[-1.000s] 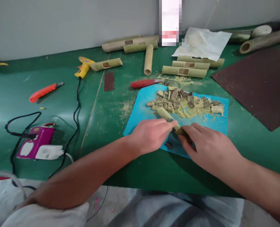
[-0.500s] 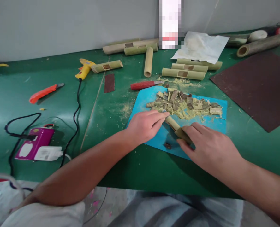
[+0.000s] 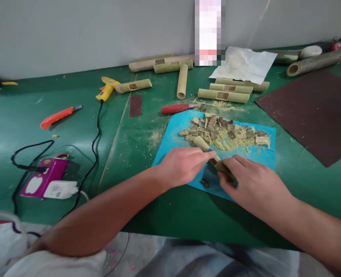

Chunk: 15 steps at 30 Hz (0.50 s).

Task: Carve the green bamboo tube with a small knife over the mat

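Note:
A bamboo tube [image 3: 201, 144] with a rectangular opening cut in its side lies slantwise over a blue mat [image 3: 170, 140]. My right hand [image 3: 249, 179] is closed around its near end. Against its upper side press the closed fingers of my left hand [image 3: 186, 163], by the opening. Under those fingertips a small greyish piece shows, which looks like folded sandpaper and is mostly hidden. Bamboo chips and shavings [image 3: 216, 129] are heaped on the mat beyond my hands. One dark chip [image 3: 205, 183] lies nearer me.
Beyond the mat lie a red-handled knife [image 3: 176, 109] and several cut bamboo tubes [image 3: 223, 95]. To the left are a glue gun [image 3: 108, 88], an orange utility knife [image 3: 57, 117], and a purple box [image 3: 45, 177] with cables. A dark brown sheet [image 3: 311, 115] covers the right side.
My left hand has slid along the bamboo tube toward me and my right hand, uncovering the tube's far end. My right hand keeps its hold. The view has shifted slightly.

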Available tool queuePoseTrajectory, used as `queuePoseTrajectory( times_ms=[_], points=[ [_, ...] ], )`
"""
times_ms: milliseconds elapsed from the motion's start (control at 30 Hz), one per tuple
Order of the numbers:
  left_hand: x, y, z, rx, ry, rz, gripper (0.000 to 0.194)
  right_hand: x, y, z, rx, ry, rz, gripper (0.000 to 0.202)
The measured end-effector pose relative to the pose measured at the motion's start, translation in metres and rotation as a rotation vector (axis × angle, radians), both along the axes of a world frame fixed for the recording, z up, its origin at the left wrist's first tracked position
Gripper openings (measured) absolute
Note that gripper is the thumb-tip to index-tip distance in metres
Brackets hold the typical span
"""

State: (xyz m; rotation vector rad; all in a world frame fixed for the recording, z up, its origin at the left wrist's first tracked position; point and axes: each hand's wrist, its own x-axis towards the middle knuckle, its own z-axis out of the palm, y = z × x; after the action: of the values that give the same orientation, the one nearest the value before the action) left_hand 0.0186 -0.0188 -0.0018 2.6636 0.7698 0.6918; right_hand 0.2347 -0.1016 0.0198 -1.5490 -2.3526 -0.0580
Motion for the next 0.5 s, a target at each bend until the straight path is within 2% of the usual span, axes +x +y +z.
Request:
queuePoseTrajectory(
  times_ms=[100, 133, 233, 267, 400, 500],
  points=[
    [0.0, 0.0012, 0.0002, 0.029, -0.046, 0.146, 0.029, 0.0, -0.0005, -0.0009, -0.01, 0.007, -0.011, 0.018],
    [0.0001, 0.0009, 0.0006, 0.027, -0.042, 0.143, 0.03, 0.0002, -0.0008, -0.0011, -0.021, 0.006, -0.013, 0.017],
    [0.0012, -0.0013, 0.0015, -0.02, 0.011, -0.004, 0.033, 0.0009, -0.0015, -0.0017, -0.043, -0.004, -0.022, 0.017],
    [0.0016, -0.0017, 0.0015, -0.032, 0.01, -0.017, 0.033, 0.001, -0.0016, -0.0019, -0.048, -0.007, -0.025, 0.017],
    [0.0019, -0.002, 0.001, -0.015, -0.041, 0.141, 0.031, 0.0011, -0.0018, -0.0021, -0.065, -0.002, -0.037, 0.017],
    [0.0014, -0.0039, 0.0005, -0.034, 0.015, 0.02, 0.034, 0.0006, -0.0019, -0.0016, -0.057, -0.003, -0.02, 0.017]
  ],
)
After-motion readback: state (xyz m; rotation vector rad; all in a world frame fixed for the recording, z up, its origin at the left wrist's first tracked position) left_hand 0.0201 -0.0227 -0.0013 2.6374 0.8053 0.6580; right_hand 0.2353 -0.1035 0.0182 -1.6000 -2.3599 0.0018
